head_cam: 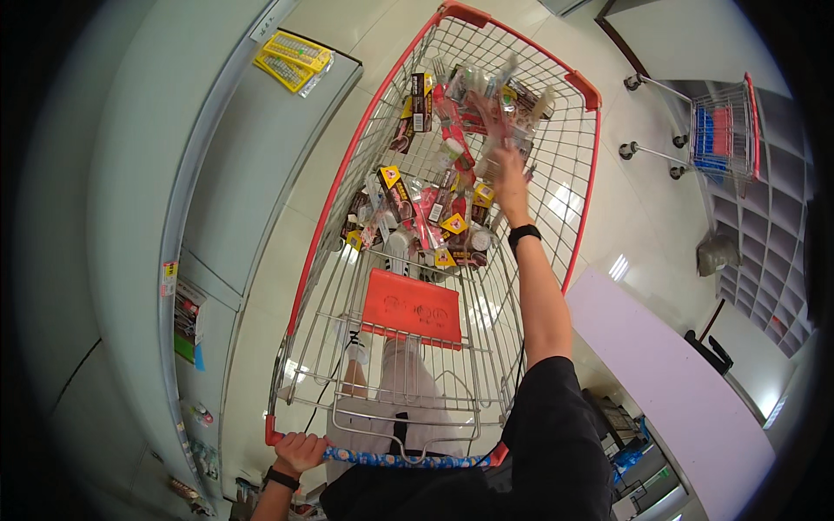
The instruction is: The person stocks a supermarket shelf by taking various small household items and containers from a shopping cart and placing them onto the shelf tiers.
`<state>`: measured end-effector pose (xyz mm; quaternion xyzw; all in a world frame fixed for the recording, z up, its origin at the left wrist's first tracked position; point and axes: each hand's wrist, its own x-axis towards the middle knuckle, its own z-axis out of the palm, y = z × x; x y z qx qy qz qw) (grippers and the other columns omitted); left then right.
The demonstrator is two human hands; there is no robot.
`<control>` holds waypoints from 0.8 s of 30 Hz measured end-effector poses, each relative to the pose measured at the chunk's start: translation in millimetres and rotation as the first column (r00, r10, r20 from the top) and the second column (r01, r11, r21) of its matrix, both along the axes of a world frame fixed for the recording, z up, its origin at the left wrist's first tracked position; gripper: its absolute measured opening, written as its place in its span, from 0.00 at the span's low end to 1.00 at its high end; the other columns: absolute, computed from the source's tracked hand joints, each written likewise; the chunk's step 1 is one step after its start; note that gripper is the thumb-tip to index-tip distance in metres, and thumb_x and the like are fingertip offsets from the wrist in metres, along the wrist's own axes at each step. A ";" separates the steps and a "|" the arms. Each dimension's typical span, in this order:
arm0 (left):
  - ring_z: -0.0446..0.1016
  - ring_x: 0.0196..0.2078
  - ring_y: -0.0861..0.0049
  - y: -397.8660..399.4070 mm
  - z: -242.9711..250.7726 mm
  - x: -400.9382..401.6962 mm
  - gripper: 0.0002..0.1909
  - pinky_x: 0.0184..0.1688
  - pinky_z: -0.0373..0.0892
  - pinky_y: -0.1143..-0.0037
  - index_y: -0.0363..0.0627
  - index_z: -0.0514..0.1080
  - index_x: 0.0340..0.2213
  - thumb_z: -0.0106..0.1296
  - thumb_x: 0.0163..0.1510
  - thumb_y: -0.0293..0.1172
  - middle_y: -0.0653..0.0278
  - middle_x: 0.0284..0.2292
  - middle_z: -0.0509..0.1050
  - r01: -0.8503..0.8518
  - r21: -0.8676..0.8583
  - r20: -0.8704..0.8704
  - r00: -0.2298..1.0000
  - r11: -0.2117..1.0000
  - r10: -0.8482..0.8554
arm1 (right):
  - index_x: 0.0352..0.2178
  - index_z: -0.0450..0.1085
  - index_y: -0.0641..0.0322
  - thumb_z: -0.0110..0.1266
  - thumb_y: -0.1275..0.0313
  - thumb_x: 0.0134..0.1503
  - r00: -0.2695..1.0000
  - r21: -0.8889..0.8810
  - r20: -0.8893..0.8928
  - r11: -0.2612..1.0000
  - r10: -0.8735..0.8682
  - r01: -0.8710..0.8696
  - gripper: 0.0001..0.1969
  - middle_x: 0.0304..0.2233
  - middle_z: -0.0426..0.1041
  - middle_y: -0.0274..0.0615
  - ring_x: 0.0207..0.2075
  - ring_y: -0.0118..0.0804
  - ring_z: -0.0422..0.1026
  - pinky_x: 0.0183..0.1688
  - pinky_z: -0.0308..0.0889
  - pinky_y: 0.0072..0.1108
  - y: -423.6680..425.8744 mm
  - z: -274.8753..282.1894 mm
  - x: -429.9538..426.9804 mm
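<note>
A wire shopping cart (588, 189) with a red rim stands in front of me. My left hand (301, 450) is closed around the left end of its handle, which has a blue patterned cover (391, 458). Inside the basket, my right hand (511, 182) reaches over the far heap, blurred by motion. Blurred clear-wrapped items (498, 107) lie at its fingertips; whether it grips any is unclear. Beneath and around it are dark boxes with yellow corners (422, 103), red-handled packaged utensils (459, 140) and a fork (440, 68). Nearer me lies a second heap of similar boxes (396, 192) and white-lidded containers (481, 239).
A red seat flap (410, 306) crosses the cart's near part. On the left, a grey shelf (260, 163) holds yellow carded packs (293, 58). A pale counter (671, 371) stands right, with a smaller cart (723, 133) and a grid rack (749, 234) beyond.
</note>
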<state>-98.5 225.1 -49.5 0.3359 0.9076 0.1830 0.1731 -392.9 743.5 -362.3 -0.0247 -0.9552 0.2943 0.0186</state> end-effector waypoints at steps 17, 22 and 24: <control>0.59 0.14 0.80 -1.6 -8.2 2.8 0.18 0.18 0.53 0.77 0.53 0.59 0.12 0.56 0.47 0.36 0.73 0.13 0.57 0.071 -0.032 -0.136 0.988 0.997 -0.075 | 0.30 0.74 0.64 0.55 0.68 0.52 0.657 -0.230 0.389 0.623 -0.645 0.748 0.09 0.16 0.73 0.42 0.19 0.38 0.74 0.24 0.66 0.28 -82.7 47.6 144.9; 0.59 0.14 0.80 -1.5 -9.1 7.7 0.20 0.18 0.53 0.78 0.53 0.58 0.11 0.55 0.49 0.37 0.72 0.12 0.57 0.049 -0.046 -0.157 0.986 0.998 -0.056 | 0.42 0.69 0.59 0.55 0.72 0.47 0.655 0.115 0.286 0.704 -0.699 0.701 0.18 0.35 0.71 0.46 0.37 0.50 0.72 0.38 0.68 0.37 -99.8 35.6 160.4; 0.59 0.14 0.80 -0.1 -8.9 5.2 0.21 0.18 0.52 0.78 0.53 0.58 0.11 0.56 0.50 0.37 0.72 0.12 0.57 0.053 -0.067 -0.162 0.985 0.996 -0.064 | 0.49 0.63 0.59 0.57 0.74 0.44 0.818 0.265 0.162 0.823 -0.552 0.503 0.27 0.52 0.60 0.49 0.50 0.52 0.65 0.47 0.66 0.38 -86.0 3.4 167.2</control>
